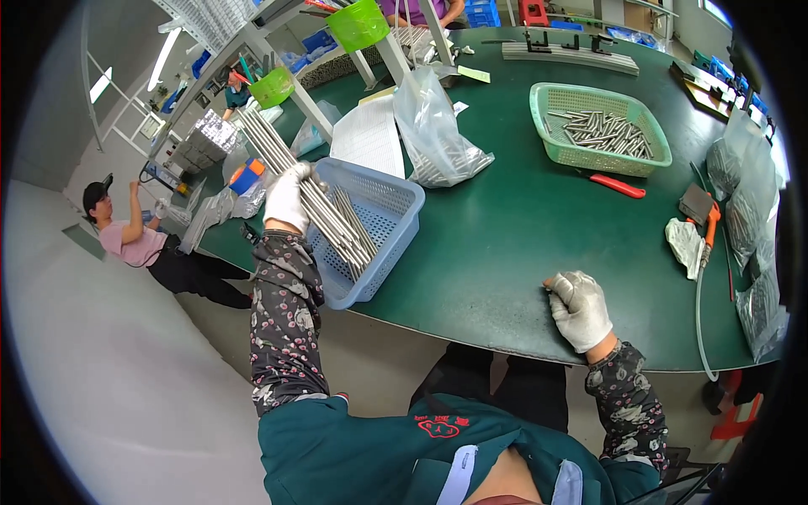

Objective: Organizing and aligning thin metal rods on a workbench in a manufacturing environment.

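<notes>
A head-worn fisheye view looks down and forward from just above the hands [579, 311] and green table [480, 261].

Shiny metal against matt cloth
The long rods [328, 217] look like smooth, glossy metal; the blue basket [405, 206] is perforated plastic; the table [488, 261] has a smooth, faintly shiny top; the white gloves [581, 311] are matt cloth.

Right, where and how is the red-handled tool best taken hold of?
Probably by the middle of its red handle, with the right hand coming from the near side: the handle lies exposed on the table, while the thin other end sits close by the green basket.
</notes>
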Tool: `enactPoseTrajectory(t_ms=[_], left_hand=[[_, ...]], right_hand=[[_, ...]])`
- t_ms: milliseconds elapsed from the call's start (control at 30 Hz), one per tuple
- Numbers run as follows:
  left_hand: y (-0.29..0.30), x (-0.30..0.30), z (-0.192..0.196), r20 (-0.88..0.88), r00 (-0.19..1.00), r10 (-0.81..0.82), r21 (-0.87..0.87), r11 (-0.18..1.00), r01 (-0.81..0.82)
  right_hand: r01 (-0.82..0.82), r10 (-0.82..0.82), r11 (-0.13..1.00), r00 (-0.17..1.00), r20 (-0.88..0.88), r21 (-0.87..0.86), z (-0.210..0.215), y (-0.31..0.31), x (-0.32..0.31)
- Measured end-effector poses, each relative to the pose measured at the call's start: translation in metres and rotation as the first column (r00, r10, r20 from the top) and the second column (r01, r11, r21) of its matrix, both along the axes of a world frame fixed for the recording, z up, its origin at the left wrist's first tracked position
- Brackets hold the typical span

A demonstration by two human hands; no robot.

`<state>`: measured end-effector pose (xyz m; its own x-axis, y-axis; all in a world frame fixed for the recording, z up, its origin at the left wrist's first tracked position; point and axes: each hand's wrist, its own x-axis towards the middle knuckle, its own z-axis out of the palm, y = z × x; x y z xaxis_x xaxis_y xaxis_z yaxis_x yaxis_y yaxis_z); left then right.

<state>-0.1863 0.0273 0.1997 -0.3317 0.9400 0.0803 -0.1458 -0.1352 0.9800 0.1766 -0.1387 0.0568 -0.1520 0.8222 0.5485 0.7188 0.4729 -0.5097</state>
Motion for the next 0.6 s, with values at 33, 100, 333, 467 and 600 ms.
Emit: enactPoseTrajectory(t_ms=[33,100,333,467,600], left_hand=[[-0.009,0.008,0.014,0.020,0.995,-0.095,0.129,0.987,0.092],[-0.015,0.013,0.030,0.098,0.963,-0.250,0.363,0.910,0.199],[-0.061,0.112,0.024,0.021,0.778,-0.628,0.611,0.624,0.487],[-0.082,0.169,-0.044,-0.089,0.790,-0.607,0.650,0.566,0.508],[-0.087,0.192,-0.113,-0.273,0.795,-0.541,0.543,0.596,0.592]], right_hand=[[0.013,-0.013,1.000,1.000,0.015,0.013,-0.001,0.000,0.001],[0.018,-0.018,1.000,1.000,0.008,0.023,0.001,0.001,-0.001],[-0.020,-0.034,0.993,0.892,-0.451,-0.113,0.027,0.006,-0.013],[-0.173,0.074,0.968,0.889,-0.452,-0.183,0.032,0.003,-0.027],[-0.132,0.028,0.941,0.948,-0.316,-0.313,0.001,0.004,-0.033]])
